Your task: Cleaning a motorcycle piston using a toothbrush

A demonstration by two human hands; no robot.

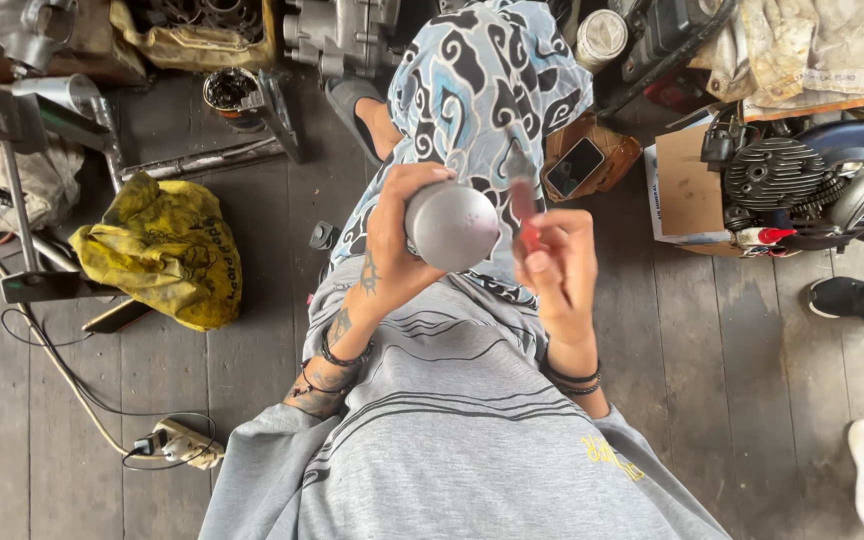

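My left hand (394,232) grips a smooth grey metal cylinder with a rounded top (452,225), held up in front of my chest. My right hand (558,270) holds a thin tool with a red handle (524,205), its grey tip pointing up just beside the cylinder's right side. Both hands sit close together above my lap, over patterned blue, white and black trousers (482,80). A grey striped shirt covers my body at the bottom of the view.
A crumpled yellow bag (167,250) lies on the dark wooden floor at left, near a metal stand (22,190) and a power strip (180,443). A phone (574,166) rests on a brown pouch. Engine parts (787,175) sit at right; another person's shoes (837,297) are at the right edge.
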